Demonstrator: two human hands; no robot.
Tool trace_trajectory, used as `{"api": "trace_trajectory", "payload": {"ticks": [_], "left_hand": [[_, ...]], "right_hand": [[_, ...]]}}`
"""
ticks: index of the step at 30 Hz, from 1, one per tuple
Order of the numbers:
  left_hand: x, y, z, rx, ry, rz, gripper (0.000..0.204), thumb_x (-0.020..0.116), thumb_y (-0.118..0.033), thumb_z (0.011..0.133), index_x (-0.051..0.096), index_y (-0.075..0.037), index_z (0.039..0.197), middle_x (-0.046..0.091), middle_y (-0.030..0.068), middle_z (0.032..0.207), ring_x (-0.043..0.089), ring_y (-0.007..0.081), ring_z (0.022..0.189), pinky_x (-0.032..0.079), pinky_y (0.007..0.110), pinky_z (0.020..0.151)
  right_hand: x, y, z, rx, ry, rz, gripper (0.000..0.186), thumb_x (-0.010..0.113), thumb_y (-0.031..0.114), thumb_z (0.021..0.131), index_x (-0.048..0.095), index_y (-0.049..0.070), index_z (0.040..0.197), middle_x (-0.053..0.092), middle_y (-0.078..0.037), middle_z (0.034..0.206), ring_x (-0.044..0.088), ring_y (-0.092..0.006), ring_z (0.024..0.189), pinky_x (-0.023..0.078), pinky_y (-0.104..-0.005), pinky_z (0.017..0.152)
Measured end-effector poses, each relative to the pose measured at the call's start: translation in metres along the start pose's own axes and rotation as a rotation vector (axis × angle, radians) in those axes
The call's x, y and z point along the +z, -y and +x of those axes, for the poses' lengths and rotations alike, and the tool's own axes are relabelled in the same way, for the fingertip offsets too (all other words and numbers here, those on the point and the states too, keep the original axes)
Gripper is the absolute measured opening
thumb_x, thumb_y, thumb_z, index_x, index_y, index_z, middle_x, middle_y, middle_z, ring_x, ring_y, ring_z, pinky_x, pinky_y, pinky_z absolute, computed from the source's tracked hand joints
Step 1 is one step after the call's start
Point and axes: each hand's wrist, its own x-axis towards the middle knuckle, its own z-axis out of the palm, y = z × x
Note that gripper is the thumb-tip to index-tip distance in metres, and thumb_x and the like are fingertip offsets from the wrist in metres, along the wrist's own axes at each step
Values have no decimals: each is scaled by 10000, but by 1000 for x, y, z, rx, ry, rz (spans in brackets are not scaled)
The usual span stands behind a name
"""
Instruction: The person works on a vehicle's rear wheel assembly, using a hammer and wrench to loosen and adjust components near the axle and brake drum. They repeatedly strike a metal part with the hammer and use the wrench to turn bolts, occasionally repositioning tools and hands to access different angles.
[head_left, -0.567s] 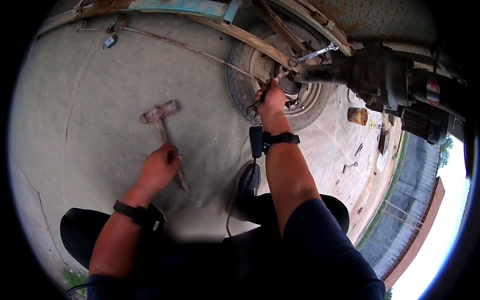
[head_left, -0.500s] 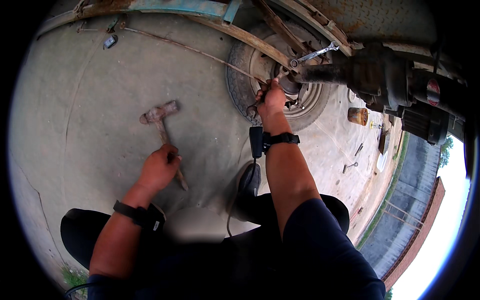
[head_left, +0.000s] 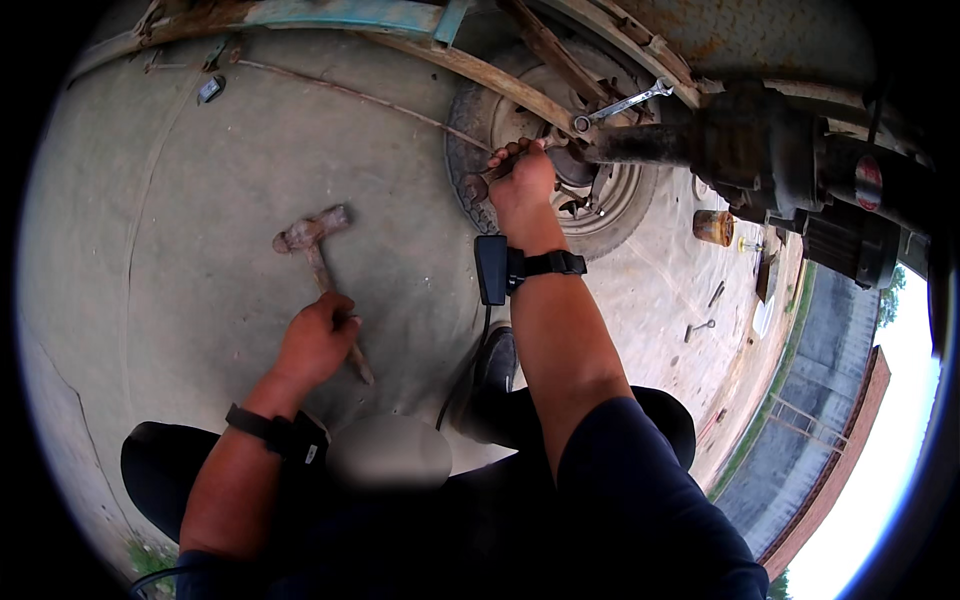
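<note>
My left hand hangs over the handle of a worn hammer, which appears to lie on the concrete floor. Its fingers are curled in a pinch; what is between them, if anything, is too small to make out. My right hand is raised beside the hub of a tyred wheel, fingers closed round something hidden in the grip. A long thin rusty rod runs up to those fingers. Just right of them, a shiny combination wrench has its ring end at the joint by the axle.
A rusty frame with a blue bar crosses the top. The dark axle housing bulks at the right. Beyond it stand a rusty can and scattered tools on the floor. A small dark device lies far left.
My right hand has turned and shifted left, away from the joint, with its fingers now curled farther from the hub. My left hand and the hammer stay nearly where they were.
</note>
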Motion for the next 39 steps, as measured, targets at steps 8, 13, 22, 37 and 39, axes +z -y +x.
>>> {"api": "trace_trajectory", "payload": {"ticks": [8,13,22,37,39], "left_hand": [[-1,2,2,28,-38,-31,291,657,-202,879,606,-16,1097,691,187,940,673,353,862,527,413,776],[-2,-3,0,19,-48,-31,289,661,-205,874,608,-25,1094,691,187,936,673,353,861,527,414,774],[6,9,0,-9,-97,49,237,655,-174,865,600,-11,1029,688,189,948,666,379,891,526,440,786],[72,94,60,-363,-492,-238,405,722,-188,821,537,32,1107,621,228,1076,613,385,971,497,449,866],[71,89,60,-355,-460,-295,425,740,-190,810,534,36,1105,625,225,1049,622,374,943,504,435,845]], "right_hand": [[-44,32,6,60,44,-282,291,455,362,1041,503,99,926,496,-50,698,454,-202,530,361,-356,482],[-49,42,10,90,87,-338,287,470,371,1034,509,107,929,502,-45,702,459,-191,530,360,-338,479],[-50,30,21,23,79,-298,321,438,370,1047,516,77,941,512,-62,696,493,-211,536,381,-363,471],[-44,38,-4,100,153,-429,354,397,357,1062,522,30,1006,574,-105,750,592,-251,616,468,-367,545],[-49,47,-6,141,186,-555,366,405,367,1060,535,26,1023,616,-118,791,648,-264,689,499,-365,582]]}}
